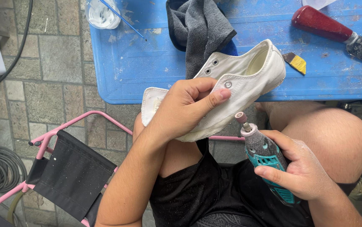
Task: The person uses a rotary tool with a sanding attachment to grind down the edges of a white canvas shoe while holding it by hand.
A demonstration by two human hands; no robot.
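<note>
Head view: the white canvas lace-less sneaker (235,84) lies slantwise above my lap, toe lower-left, heel upper-right over the blue table (147,63). My left hand (185,107) clasps its side; my right hand (303,172) grips the teal rotary tool (265,157), pink tip just below the sole.

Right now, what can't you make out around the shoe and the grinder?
Head view only:
- Shoe sole: turned away, and left hand covers the middle.
- Grinder body: wrapped by right hand.
- Scraper blade: cut off at the right edge.
- Cup: cropped at the top.
</note>
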